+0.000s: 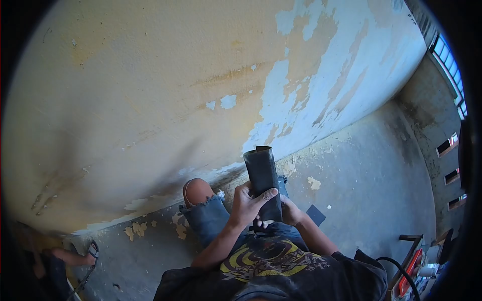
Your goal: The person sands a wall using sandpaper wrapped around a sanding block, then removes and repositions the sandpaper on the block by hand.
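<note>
Dark sheet (pixel 263 173) was folded tube-like above lap, upper end gaping; wall (pixel 160 75) ahead was part bare, w/ yellowish coat left elsewhere, flakes (pixel 314 183) on floor (pixel 366 180); L hand (pixel 247 206) was closed round sheet, thumb across front; R hand (pixel 291 211) touched its side, closure unclear, fingers part hid

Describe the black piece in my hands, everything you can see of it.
The black piece is long and narrow, with flat faces and a lengthwise edge; it looks like stiff sheet folded or wrapped into shape. Its surface is dull, with a paler, worn-looking rim at the upper end, where a small flap shows. It is held up over the lap, far end towards the wall. The left hand grips it, thumb across the front; the right hand is at its lower right edge, fingers mostly hidden.
</note>
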`<control>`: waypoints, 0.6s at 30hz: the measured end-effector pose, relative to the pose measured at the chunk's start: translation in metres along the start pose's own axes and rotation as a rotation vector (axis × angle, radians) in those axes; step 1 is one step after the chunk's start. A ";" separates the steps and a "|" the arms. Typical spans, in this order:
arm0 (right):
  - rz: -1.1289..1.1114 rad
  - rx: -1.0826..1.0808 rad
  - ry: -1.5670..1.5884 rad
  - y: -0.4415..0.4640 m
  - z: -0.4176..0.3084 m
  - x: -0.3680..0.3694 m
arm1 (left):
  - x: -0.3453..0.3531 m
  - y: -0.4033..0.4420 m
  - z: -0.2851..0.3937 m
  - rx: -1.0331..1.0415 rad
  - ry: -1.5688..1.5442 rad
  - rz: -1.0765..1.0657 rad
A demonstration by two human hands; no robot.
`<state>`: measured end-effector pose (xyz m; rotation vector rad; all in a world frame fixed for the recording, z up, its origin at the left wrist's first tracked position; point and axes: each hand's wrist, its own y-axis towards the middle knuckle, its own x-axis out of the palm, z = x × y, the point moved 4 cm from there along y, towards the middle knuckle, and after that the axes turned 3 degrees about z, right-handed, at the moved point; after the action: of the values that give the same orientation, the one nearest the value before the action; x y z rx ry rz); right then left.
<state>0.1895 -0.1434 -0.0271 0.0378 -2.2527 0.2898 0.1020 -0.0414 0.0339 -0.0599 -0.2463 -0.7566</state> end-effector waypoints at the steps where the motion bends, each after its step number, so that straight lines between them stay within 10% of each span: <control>1: 0.294 -0.136 -0.363 -0.001 -0.012 -0.008 | -0.001 0.001 0.001 -0.004 0.005 -0.002; 18: 0.462 -0.392 -0.380 0.011 -0.025 -0.008 | -0.020 0.015 -0.041 -0.153 0.187 0.226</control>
<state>0.2121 -0.1274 -0.0204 -0.6933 -2.6391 0.0791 0.1070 -0.0228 -0.0103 -0.1587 -0.0018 -0.5508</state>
